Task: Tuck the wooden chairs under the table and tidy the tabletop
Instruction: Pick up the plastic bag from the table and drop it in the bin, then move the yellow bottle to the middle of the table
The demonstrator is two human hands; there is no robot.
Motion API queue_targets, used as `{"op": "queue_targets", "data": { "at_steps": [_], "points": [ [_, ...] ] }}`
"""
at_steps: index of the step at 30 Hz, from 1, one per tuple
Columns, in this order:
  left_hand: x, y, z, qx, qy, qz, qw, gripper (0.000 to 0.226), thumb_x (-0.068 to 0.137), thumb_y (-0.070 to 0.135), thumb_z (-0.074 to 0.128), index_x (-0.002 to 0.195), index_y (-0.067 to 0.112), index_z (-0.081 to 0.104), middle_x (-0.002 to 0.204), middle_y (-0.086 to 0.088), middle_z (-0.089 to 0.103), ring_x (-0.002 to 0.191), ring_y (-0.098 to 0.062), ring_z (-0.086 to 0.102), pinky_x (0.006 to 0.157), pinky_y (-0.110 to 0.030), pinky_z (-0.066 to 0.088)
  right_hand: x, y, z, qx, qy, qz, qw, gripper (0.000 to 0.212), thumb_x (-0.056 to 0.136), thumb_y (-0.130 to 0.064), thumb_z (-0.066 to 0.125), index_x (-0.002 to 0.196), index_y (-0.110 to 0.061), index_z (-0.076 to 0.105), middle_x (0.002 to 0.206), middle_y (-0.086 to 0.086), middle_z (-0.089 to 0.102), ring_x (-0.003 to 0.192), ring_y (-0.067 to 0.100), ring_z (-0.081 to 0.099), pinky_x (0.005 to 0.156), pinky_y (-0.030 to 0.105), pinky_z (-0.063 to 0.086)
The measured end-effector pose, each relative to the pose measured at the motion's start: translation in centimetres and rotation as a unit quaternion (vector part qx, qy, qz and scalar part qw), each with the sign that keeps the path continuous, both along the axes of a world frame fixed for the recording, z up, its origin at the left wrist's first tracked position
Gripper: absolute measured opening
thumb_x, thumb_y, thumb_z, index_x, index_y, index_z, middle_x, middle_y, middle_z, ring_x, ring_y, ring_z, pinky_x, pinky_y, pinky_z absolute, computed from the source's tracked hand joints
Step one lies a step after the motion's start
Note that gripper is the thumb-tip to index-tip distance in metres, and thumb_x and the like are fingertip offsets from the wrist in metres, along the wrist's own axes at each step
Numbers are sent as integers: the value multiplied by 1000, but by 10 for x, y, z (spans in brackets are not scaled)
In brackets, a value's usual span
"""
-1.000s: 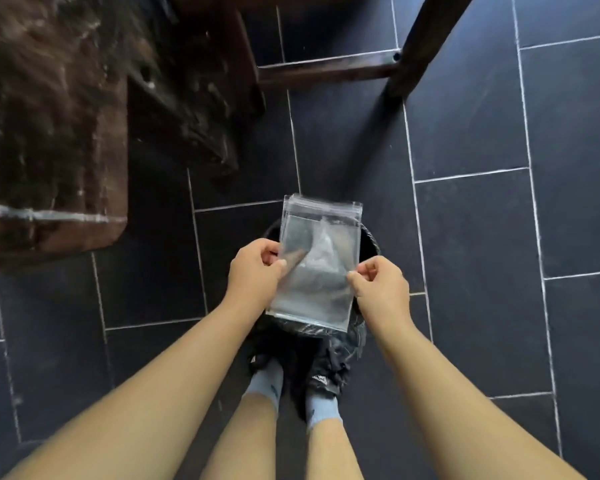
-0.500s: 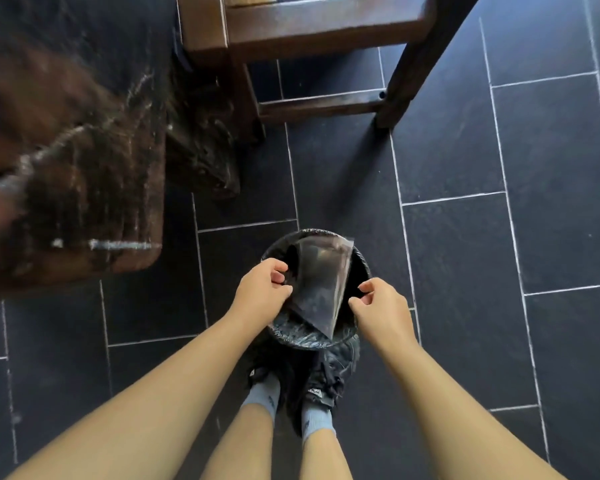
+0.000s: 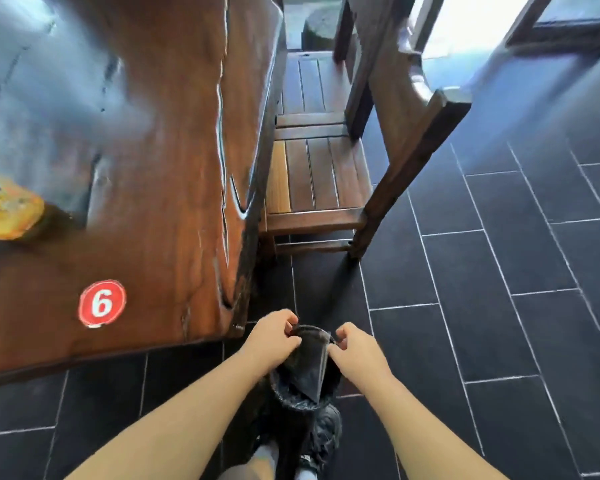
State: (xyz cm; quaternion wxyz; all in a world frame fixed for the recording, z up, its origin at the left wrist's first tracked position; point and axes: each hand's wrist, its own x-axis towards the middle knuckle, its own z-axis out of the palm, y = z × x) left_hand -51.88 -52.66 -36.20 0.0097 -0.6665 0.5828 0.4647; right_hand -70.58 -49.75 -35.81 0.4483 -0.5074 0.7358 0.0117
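Clear plastic bag (image 3: 310,368) is now sunk into the black-lined bin (image 3: 291,400), only its top edge level with the rim; a second ago it was held up flat above the bin. Top corners are pinched on either side: left hand (image 3: 269,336) closed on the near-left corner, right hand (image 3: 355,348) closed on the right corner, fingers curled together on the film. Release is not yet made. The view has lifted since then, so more of the room is taken in.

Up and to the left of the left hand, the worktop (image 3: 160,168) is seen, with a red number sticker (image 3: 102,303) near its corner and a yellow packet (image 3: 4,209) lying further left, half out of frame. Ahead of both hands, a wooden chair (image 3: 312,174) is set with its seat only partly under the worktop edge; a second chair (image 3: 312,81) is lined up beyond it.

Judgement: one piece of litter is nearly disposed of. The packet is left to clear, and the chairs appear to need pushing further in.
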Motion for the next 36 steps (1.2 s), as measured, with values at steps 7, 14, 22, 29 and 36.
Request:
{"op": "queue_targets", "data": {
  "at_steps": [7,14,22,29,36],
  "points": [
    [4,17,125,-68,-46,-64,994,41,88,26,67,127,18,57,121,-1,58,107,-18,59,97,-29,46,-5,-7,128,-60,35,76,995,46,92,-39,58,132,-17,50,118,2,62,103,22,61,83,35,51],
    [19,46,192,-99,-128,-181,970,48,93,25,60,139,19,45,134,-5,47,122,-28,53,102,-40,44,0,17,201,-84,112,203,969,44,94,-38,54,131,-16,47,123,5,54,108,28,58,88,43,53],
    [80,47,219,-139,-125,-114,976,47,91,30,64,134,20,51,129,-4,52,120,-26,54,101,-38,45,38,0,221,-126,110,225,960,44,92,-42,55,128,-16,49,125,6,56,114,28,57,91,39,50],
    [198,39,224,-116,-171,-69,976,47,94,33,59,137,23,46,135,2,47,124,-24,52,102,-37,44,136,-39,227,-143,88,281,945,46,92,-43,58,130,-18,50,124,7,56,115,30,58,93,40,50],
    [336,3,217,-119,-174,-9,978,48,91,35,65,135,22,51,130,0,53,117,-21,57,97,-32,48,274,-98,224,-136,75,302,941,52,92,-44,60,134,-15,48,123,9,57,115,28,57,95,37,47]
  ]
}}
